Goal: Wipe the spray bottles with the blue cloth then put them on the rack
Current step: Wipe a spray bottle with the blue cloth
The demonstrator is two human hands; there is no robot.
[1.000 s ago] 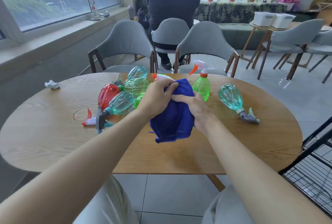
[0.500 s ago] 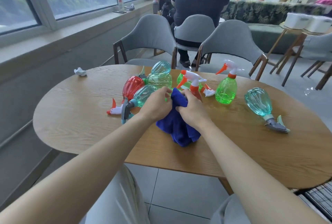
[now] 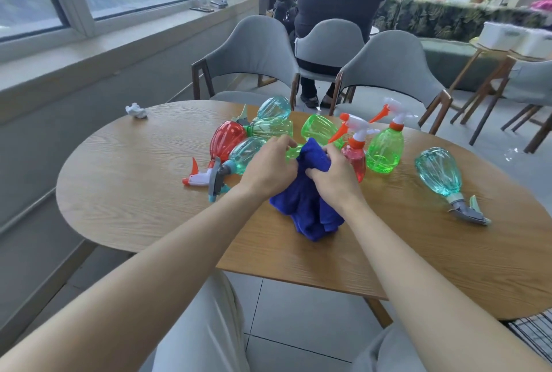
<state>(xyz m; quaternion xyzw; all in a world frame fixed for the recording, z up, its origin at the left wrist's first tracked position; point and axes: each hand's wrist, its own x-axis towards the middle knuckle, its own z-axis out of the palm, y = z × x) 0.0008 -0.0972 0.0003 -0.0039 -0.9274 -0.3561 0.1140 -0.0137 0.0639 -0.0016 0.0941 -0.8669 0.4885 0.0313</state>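
both hands meet over the middle of the wooden table (image 3: pixel 134 192), the left hand (image 3: pixel 270 168) and right hand (image 3: pixel 336 176) each with fingers curled tight into the bunched blue cloth (image 3: pixel 310 210), whose lower folds rest on the tabletop. whether a bottle is wrapped inside the cloth cannot be told. just behind the hands a red bottle (image 3: pixel 355 159) and a green bottle (image 3: pixel 385 149) stand upright, several more lie in a heap (image 3: pixel 254 138) to the left, and a teal bottle (image 3: pixel 439 174) lies apart on the right.

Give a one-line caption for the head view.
Both hands bunch the blue cloth on the wooden table among scattered spray bottles.
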